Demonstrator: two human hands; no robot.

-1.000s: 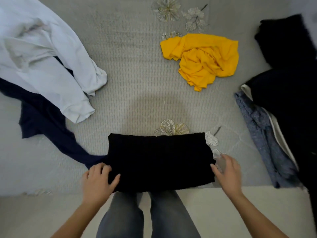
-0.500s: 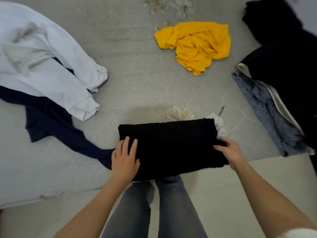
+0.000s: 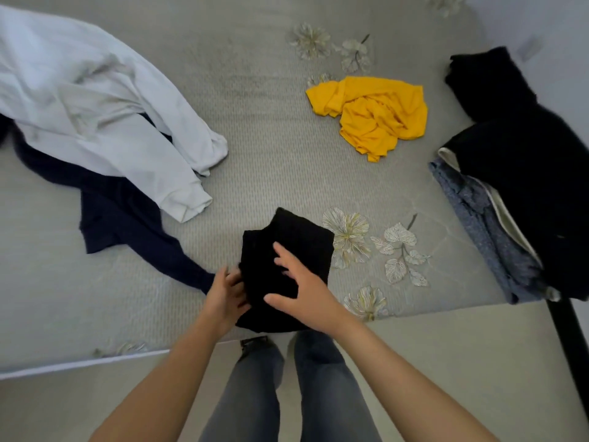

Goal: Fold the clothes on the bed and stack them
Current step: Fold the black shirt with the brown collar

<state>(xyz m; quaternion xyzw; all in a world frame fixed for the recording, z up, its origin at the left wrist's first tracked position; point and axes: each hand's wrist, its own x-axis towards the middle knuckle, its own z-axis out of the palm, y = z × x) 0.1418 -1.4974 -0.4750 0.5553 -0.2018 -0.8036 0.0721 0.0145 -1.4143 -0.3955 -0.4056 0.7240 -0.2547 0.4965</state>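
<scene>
The bed (image 3: 280,161) has its near edge running across the lower frame, rising toward the right, with pale floor (image 3: 446,362) below it. The folded black garment (image 3: 299,237) lies right at that edge, directly ahead of the person's jeans (image 3: 322,393). Beyond it a broad stretch of bare bedding opens up to the crumpled yellow garment (image 3: 376,119), which is well apart. To the right, bedding printed with leaves stays bare as far as the stack at the bed's right side, where a black garment (image 3: 526,186) lies on top of a blue-grey garment (image 3: 481,224) near the corner. The left is more crowded: a white garment (image 3: 95,110) sprawls over a navy garment (image 3: 127,224), and the navy sleeve trails down to end just beside the left grip (image 3: 223,293).

The black garment sits between the two grips and partly under them. The left grip (the person's left hand) is at the garment's left edge, its fingers curled against that edge and holding the cloth; how far they tuck beneath is hidden. The right grip (image 3: 306,291) lies on top of the garment, wide, palm down, fingers spread toward the far side and slightly blurred, thumb pointing left across the cloth.

Both bare forearms reach in from the lower corners and converge on the garment, the right wrist over its near right corner.
</scene>
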